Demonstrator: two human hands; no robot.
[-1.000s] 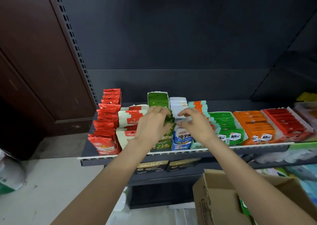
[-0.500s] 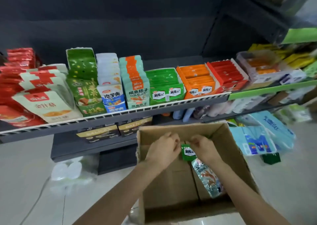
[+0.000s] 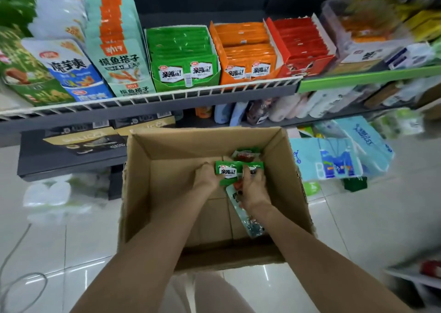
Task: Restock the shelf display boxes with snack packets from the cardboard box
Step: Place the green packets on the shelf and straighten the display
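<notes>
Green snack packets (image 3: 228, 171) now fill both our hands inside the cardboard box (image 3: 143, 193), where half a second ago we pinched just one. Label up, their long axis runs across the box. Our left hand (image 3: 207, 176) and right hand (image 3: 253, 188) curl fingers round them, below the shelf's green display box (image 3: 183, 59).

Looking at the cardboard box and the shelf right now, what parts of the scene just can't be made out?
- Head view: how many small green snack packets the left hand and right hand grip; the fingers cover them.
- The silvery pouch in the brown cardboard box: the right wrist hides part and the print is blurred.
- The dark green bags at the left edge: cut off.
- The goods at the far right on the green-edged shelf: motion-blurred.
</notes>
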